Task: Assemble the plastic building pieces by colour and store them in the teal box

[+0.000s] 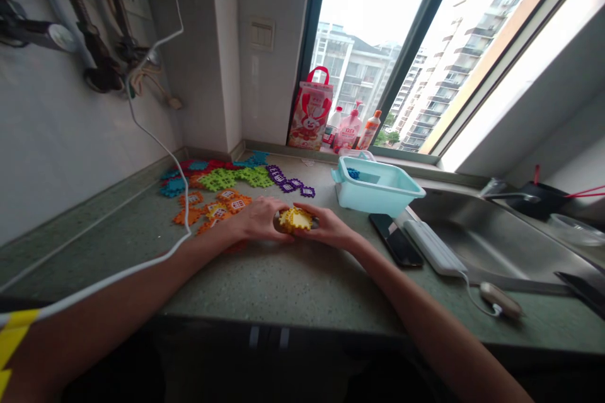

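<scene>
Between both hands, on or just above the counter, is a small stack of yellow plastic interlocking pieces (296, 219) with toothed edges. My left hand (263, 218) curls round its left side, thumb toward me. From the right, my right hand (327, 227) grips the other side with fingers bent. Orange interlocking pieces (239, 203), some with window-like cut-outs, lie just left of my left hand, with a few yellow ones (216, 210) among them. Behind them are green pieces (220, 179), red and blue pieces, and purple pieces (295, 183).
A pale turquoise tub (378, 186) with some blue pieces in it stands beside the sink (472, 233). A black phone (396, 239) and a white power strip (433, 247) lie right of my hands. A white cable (161, 258) crosses over my left forearm. Bottles (348, 130) line the windowsill.
</scene>
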`<state>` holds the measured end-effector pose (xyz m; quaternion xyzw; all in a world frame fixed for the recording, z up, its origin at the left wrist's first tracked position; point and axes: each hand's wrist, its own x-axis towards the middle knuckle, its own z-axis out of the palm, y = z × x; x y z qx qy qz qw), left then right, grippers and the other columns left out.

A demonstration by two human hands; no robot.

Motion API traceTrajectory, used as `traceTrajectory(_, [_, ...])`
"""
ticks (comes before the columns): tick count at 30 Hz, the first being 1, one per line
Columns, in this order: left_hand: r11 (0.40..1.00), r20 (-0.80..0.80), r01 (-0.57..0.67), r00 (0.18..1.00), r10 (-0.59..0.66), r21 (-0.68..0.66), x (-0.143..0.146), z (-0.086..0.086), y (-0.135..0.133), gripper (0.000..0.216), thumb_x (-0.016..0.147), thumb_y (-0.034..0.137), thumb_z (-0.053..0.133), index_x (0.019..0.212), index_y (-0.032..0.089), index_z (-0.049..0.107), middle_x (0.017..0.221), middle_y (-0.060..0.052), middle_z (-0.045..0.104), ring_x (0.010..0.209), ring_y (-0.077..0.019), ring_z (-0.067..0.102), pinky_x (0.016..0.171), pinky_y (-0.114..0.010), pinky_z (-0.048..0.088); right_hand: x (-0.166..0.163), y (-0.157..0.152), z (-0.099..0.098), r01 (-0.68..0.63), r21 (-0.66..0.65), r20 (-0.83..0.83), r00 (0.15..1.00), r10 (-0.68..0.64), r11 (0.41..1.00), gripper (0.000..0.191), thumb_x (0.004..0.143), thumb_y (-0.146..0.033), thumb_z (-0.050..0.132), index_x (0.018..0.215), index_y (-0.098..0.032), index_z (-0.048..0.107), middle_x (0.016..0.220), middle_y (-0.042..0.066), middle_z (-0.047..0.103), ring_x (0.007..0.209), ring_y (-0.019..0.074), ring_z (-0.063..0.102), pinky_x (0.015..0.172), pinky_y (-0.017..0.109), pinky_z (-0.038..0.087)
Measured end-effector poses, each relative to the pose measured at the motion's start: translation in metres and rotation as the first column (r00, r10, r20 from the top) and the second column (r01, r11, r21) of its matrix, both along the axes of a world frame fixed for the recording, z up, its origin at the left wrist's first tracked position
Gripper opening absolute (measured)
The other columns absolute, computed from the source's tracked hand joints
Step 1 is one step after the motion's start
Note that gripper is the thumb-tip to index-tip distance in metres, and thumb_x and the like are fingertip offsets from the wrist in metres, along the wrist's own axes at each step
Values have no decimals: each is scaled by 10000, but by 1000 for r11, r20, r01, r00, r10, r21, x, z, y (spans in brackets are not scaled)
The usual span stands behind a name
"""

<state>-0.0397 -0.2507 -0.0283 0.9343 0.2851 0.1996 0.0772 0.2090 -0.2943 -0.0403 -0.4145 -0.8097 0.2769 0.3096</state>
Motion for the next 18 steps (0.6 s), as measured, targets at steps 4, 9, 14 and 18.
traceTrajectory(4, [999,17,-40,999,40,-32,4,1,-2,580,734,691,789,1005,180,736,1007,-92,770,885,-280,694,819,-367,490,2,0,5,-20,-70,-27,999,18,997,898,788,-417,838,1571,-191,461,1368,124,676,1152,268,676,1016,405,534])
traceTrajectory(9, [996,-16,-76,997,75,-47,1,-3,-3,578,677,680,825,976,194,730,973,-78,769,865,-277,697,800,-351,486,0,0,18,-22,-32,173,984,27,999,951,751,-361,850,1590,-197,433,1296,122,710,1109,280,693,992,412,537])
traceTrajectory(14, [958,-12,-112,993,113,-265,1,2,5,578,660,580,864,1052,177,730,960,-61,774,835,-250,715,707,-298,504,-17,2,31,-75,73,401,915,39,995,1044,659,-372,902,1588,-237,445,1362,156,677,1163,368,685,991,484,543])
traceTrajectory(18, [963,-58,-144,989,134,-229,-22,25,-19,845,620,536,906,1337,170,650,1176,-126,764,1033,-325,729,848,-363,556,-32,6,37,-80,67,522,852,34,995,1114,692,-418,884,1646,-243,335,1296,169,691,1122,377,696,950,512,559])
